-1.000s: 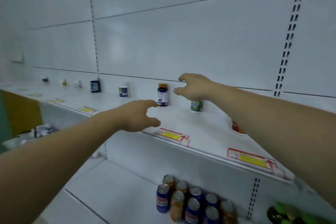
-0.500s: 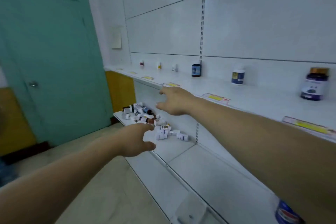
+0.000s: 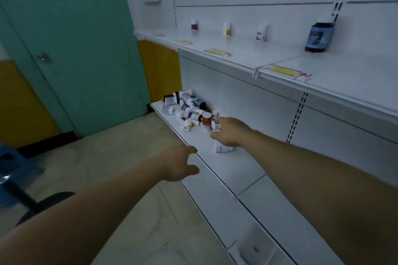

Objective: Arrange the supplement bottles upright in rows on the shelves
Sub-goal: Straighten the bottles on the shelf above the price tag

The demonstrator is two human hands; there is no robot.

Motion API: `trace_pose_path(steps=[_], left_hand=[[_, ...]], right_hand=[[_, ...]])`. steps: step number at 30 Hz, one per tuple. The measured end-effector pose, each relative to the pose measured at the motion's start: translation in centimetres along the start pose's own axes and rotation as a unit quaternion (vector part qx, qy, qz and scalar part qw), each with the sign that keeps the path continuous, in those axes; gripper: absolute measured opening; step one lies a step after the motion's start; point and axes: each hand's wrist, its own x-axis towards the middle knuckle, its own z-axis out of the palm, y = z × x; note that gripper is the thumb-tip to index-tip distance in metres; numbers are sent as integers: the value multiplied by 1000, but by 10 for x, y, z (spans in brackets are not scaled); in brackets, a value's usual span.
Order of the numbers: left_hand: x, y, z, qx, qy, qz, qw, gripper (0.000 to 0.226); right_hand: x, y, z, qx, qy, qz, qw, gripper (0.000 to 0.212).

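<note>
A bottle pile (image 3: 189,107) is lying far along the lower shelf (image 3: 228,171); spaced bottles (image 3: 227,28) are sitting at the back of the upper shelf (image 3: 336,69).

My right hand (image 3: 229,132) out over lower shelf (image 3: 237,170), fingers loosely spread, tips at near side of bottle heap (image 3: 189,107). Can't tell if tips touch small white cap there. Heap jumbled at shelf's far end, against back panel. One white bottle (image 3: 223,148) on its side, just under my palm. My left hand (image 3: 179,164) loose, holding nothing, over shelf's front edge. Upper shelf (image 3: 344,71): three small bottles (image 3: 227,28) standing along back edge, well apart; bigger dark bottle (image 3: 318,37) nearest, blurred.
</note>
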Motion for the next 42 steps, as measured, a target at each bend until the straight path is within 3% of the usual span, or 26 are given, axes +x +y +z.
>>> trace_pose_path(steps=[11,16,25,33,36,42], left_hand=[[164,-134,-42,-38,-24,-5,999,64],[245,-225,-64,-25,-44,27,998,65],[390,-390,-124,-28,-109,47,993,68],[535,-458,-142,-38,-115,76,990,64],[581,-480,-145,-35,-129,88,987,64],[663,-509,-153,-50,-151,142,977,61]], right_hand=[[199,-16,31,28,-24,70,997,62],[295,-54,58,51,-9,99,994,51],[439,-131,113,113,-11,167,979,57],[568,-131,149,160,-4,208,965,60],[602,-133,168,180,-20,247,952,67],[644,-137,196,175,-29,328,928,62]])
